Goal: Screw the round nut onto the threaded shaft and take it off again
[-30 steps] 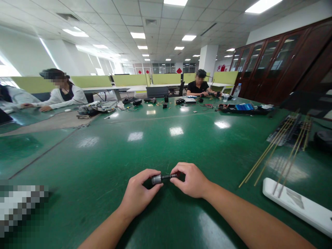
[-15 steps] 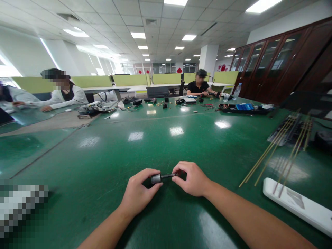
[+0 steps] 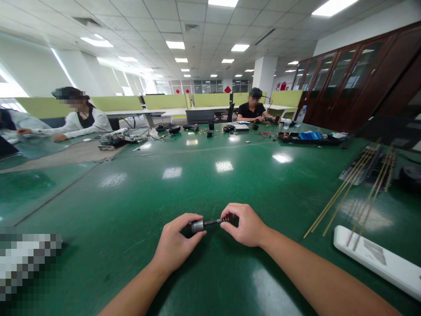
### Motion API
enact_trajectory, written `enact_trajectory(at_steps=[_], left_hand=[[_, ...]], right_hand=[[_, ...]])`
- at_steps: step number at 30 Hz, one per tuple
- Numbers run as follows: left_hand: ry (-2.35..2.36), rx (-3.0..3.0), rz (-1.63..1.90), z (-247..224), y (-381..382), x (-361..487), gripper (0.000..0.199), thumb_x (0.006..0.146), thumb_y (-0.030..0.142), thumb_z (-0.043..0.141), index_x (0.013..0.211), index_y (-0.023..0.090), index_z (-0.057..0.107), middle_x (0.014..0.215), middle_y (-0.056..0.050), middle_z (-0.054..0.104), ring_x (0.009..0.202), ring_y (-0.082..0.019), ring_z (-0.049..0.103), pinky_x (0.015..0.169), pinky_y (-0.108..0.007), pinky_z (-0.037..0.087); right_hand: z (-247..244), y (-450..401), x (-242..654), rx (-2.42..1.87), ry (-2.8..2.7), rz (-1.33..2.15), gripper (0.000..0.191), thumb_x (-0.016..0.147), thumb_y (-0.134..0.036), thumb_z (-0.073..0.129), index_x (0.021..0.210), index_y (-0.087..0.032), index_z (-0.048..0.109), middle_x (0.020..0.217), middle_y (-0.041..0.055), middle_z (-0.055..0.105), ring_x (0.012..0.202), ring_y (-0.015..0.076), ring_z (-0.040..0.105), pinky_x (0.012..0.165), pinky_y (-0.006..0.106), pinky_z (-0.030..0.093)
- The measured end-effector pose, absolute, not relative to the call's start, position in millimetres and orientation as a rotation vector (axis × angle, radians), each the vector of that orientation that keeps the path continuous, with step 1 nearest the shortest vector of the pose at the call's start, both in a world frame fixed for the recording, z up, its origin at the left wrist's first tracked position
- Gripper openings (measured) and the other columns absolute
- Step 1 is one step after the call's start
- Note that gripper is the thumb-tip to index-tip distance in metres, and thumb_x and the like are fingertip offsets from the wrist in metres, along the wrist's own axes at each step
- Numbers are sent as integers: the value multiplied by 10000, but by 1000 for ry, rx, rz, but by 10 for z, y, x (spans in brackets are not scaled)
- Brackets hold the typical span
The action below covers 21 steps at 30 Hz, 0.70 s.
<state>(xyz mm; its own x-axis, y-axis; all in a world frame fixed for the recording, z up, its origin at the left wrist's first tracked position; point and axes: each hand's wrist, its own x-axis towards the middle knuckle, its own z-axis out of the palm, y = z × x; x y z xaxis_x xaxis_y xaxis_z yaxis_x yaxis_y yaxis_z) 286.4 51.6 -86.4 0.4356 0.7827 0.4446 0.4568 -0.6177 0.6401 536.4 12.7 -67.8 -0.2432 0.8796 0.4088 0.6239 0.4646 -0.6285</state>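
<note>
Low in the middle of the view, my left hand [image 3: 177, 241] curls its thumb and fingers around a small grey metal cylinder [image 3: 198, 226]. From its right side a thin dark rod [image 3: 211, 223] sticks out, lying nearly level. My right hand [image 3: 245, 224] pinches the rod's far end, where a coil spring [image 3: 225, 219] seems to sit. Part of the spring is covered by my right fingers. Both hands are just above the green tabletop [image 3: 210, 188].
On the right lie thin wooden sticks [image 3: 342, 188] and a white elongated case [image 3: 378, 259]. A blurred-out white object [image 3: 26, 263] is at lower left. Electronics [image 3: 121, 138], a black tray with blue items [image 3: 311, 136] and a bottle [image 3: 300, 116] stand farther back. Other people sit around the table.
My right hand has shifted slightly to the right and up along the rod, showing a bit more of the spring. My left hand stays in place on the cylinder.
</note>
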Motion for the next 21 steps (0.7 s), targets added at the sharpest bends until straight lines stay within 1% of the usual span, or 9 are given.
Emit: enact_trajectory(at_steps=[4,6,9,12,15,17,19,21], left_hand=[[1044,2276,1046,-837,505,2859,263,811,248,741,1066,262,681,1028,-24,695,934,-213,648,843,-343,514],[1024,2282,1068,-828,503,2859,255,812,250,739,1060,257,683,1031,-36,687,957,-220,646,862,-351,517],[1088,2240,1137,-813,516,2868,260,824,298,737,1074,250,680,1069,-55,672,1023,-238,635,932,-383,507],[1197,2040,1175,-765,550,2867,341,849,386,717,1146,236,644,1100,-62,680,1038,-241,645,969,-398,503],[1129,1786,1137,-654,547,2769,432,903,439,643,1275,229,573,1171,-70,679,1110,-229,644,1028,-382,494],[1110,1726,1095,-565,475,2598,438,922,456,611,1298,237,566,1215,-66,668,1169,-224,623,1050,-358,490],[1151,1785,1067,-501,328,2342,406,915,465,617,1256,245,601,1213,-58,672,1156,-232,635,1010,-336,529],[1203,1918,1100,-485,126,2055,355,908,461,623,1193,250,638,1159,-56,695,1060,-245,683,901,-330,594]], right_hand=[[-650,122,5368,-1251,-1941,460,52,798,-214,675,845,-192,669,795,22,645,732,164,573,700,298,426],[-645,130,5370,-1242,-1905,505,57,795,-232,683,833,-190,677,795,27,651,736,167,571,712,306,429],[-673,175,5380,-1164,-1690,770,127,818,-297,677,853,-176,675,805,37,664,739,166,583,707,304,439],[-746,255,5403,-1007,-1356,1057,231,883,-371,603,852,-148,652,821,66,677,733,165,603,680,295,438],[-820,330,5434,-969,-1171,1176,298,898,-415,573,824,-135,642,821,84,679,716,163,616,655,287,425],[-848,360,5454,-970,-1096,1224,318,895,-438,575,834,-133,640,820,84,678,707,161,620,645,281,421],[-857,371,5467,-974,-1054,1245,322,885,-447,588,836,-133,639,811,77,676,694,154,618,636,274,418],[-854,370,5471,-977,-1042,1252,316,871,-445,607,825,-134,637,799,70,673,683,149,615,628,267,414]])
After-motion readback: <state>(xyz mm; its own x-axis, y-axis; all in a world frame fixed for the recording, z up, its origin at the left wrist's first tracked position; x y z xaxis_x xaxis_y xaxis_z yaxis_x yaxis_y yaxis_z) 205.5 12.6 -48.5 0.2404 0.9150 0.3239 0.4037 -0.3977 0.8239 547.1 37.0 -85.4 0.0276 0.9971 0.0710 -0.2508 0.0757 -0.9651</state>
